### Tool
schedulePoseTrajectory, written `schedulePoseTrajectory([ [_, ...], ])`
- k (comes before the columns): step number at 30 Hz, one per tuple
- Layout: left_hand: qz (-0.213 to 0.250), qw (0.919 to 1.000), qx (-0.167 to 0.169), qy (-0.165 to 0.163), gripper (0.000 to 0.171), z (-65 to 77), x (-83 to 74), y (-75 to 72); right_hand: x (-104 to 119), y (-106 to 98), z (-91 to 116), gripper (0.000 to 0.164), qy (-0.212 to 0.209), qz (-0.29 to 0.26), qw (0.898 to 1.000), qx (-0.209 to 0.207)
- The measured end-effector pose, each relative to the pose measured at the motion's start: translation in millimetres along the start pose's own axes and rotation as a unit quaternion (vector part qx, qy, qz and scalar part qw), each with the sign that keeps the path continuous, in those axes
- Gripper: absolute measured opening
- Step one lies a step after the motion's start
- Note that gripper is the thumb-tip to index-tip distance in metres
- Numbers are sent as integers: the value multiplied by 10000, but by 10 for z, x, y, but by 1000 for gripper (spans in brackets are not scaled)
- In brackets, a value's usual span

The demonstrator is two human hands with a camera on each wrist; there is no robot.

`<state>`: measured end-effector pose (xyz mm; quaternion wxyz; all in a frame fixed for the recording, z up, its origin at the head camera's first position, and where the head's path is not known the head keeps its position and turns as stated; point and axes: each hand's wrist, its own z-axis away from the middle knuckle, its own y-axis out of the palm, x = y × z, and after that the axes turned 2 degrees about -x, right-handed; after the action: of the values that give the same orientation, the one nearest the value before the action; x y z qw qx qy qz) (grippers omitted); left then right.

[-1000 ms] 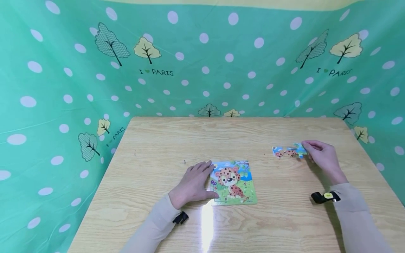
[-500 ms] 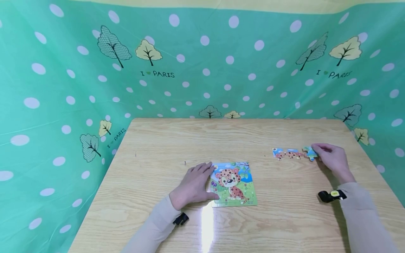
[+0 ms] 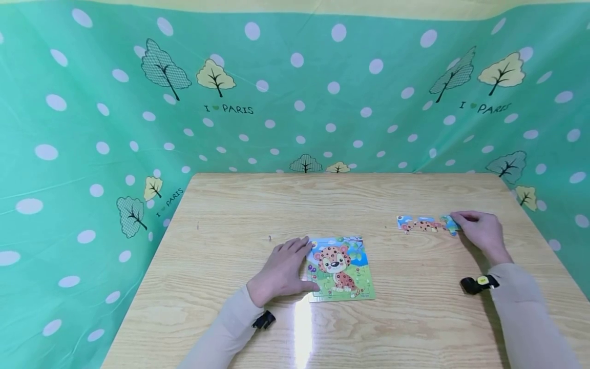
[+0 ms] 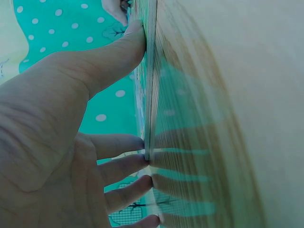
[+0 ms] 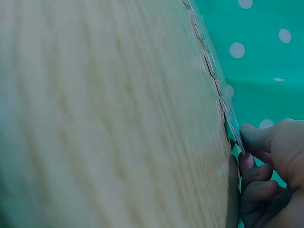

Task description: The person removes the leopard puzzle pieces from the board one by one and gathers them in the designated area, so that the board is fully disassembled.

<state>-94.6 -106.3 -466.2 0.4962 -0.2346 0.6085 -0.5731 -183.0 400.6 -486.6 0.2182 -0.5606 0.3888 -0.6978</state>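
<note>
A square jigsaw puzzle board (image 3: 338,271) with a cartoon leopard on it lies on the table. My left hand (image 3: 282,271) rests at the board's left side, its thumb over the near left corner and fingertips at the far left corner. The left wrist view shows the thumb on the board's top and the fingers fairly straight against its edge. Farther right, my right hand (image 3: 483,233) pinches a blue-green puzzle piece (image 3: 449,224) between thumb and index finger. In the right wrist view that puzzle piece (image 5: 232,121) is tilted, its held edge off the table.
A short row of puzzle pieces (image 3: 418,225) with sky and leopard spots lies just left of the held piece. The wooden table (image 3: 230,215) ends at a green dotted cloth (image 3: 318,133) behind and at the sides. A glare strip marks the table's near part.
My right hand has shifted right with the puzzle piece, away from the row, then slightly back left. The row's pieces show more plainly. My left hand stays on the board.
</note>
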Motion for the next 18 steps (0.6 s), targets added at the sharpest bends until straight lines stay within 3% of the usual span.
schedulePoseTrajectory([
  [10, 43, 10000, -27, 6, 109, 4, 1, -6, 18, -23, 9, 70, 211, -261, 9994, 27],
  [18, 96, 10000, -2, 8, 109, 12, 1, -9, 170, 31, 110, 64, -90, -350, 9993, -77],
])
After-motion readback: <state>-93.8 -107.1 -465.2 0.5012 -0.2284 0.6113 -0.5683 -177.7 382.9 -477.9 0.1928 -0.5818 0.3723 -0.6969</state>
